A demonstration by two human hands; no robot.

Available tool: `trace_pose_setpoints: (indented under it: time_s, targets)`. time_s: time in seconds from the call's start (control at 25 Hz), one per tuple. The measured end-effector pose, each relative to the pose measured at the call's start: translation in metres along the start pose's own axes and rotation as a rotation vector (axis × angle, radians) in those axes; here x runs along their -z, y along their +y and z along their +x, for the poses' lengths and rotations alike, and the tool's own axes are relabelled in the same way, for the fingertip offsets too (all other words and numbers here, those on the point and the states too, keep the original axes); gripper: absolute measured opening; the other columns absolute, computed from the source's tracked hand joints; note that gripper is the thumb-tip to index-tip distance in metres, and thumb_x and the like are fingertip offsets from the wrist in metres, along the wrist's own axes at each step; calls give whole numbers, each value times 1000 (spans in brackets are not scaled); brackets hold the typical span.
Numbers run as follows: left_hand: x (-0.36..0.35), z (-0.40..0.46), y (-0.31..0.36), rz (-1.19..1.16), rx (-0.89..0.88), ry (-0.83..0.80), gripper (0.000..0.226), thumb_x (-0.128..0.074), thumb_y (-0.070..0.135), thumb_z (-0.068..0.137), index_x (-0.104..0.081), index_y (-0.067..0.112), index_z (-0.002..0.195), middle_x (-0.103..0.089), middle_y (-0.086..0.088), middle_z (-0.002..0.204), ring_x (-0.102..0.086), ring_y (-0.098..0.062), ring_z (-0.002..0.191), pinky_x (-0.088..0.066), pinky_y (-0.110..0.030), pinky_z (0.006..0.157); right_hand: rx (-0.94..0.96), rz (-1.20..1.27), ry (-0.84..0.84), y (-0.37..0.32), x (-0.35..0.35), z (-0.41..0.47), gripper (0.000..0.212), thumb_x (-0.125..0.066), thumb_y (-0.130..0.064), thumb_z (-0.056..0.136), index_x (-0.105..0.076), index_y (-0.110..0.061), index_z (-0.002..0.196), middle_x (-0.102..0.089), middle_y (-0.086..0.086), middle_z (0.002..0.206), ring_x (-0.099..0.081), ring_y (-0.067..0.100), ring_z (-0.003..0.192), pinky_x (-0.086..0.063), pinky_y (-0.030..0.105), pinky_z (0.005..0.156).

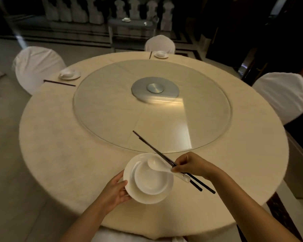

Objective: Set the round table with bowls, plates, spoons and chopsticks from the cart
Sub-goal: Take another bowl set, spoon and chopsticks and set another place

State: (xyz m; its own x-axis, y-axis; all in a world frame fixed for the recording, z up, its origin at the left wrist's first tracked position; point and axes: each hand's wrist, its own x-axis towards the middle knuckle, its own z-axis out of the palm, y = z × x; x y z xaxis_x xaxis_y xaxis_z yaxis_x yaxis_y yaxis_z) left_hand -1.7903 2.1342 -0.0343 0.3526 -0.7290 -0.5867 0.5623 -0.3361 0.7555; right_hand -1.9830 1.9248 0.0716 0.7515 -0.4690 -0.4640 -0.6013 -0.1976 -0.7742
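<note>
Over round table [59,145], left hand [115,191] grips plate [129,173] bearing bowl [152,179]; right hand [191,165] pinches spoon [156,163], chopsticks [152,148].

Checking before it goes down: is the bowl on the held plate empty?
Empty: bowl shows a bare white inside; the spoon only crosses its rim.

The left hand [115,190] held a white plate [129,173] by its rim, with a white bowl [151,179] sitting on it. The right hand [191,165] pinched two dark chopsticks [154,150] and a white spoon [155,163] over the bowl. All this was over the near edge of the round tabletop [59,145]. Two more places were set on the far side.
</note>
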Motion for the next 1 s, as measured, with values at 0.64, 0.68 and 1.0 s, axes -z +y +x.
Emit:
trace_pose_setpoints:
  time_s: [0.64,0.68,1.0]
  targets:
    - [39,37,-40,62,139,112,36,-52,14,93,-54,44,113,-75,1,101,-71,-24,94,-58,-37,68,-70,-185,-235,49,-48,80,15,-68,-18,79,-69,-17,64,-53,-9,52,-44,1,48,-39,15,56]
    - [41,39,-41,57,147,111,35,-52,15,93,-54,43,113,-74,1,103,-70,-24,94,-58,-37,67,-77,-210,-240,50,-51,84,16,-68,-18,78,-68,-18,62,-52,-12,49,-46,1,47,-39,14,54]
    - [46,48,-42,39,180,134,38,-49,10,94,-51,40,117,-65,-4,119,-68,-27,99,-58,-38,70,-50,-375,-270,52,-67,107,12,-66,-21,78,-74,-12,79,-59,-2,72,-53,11,71,-43,18,67]
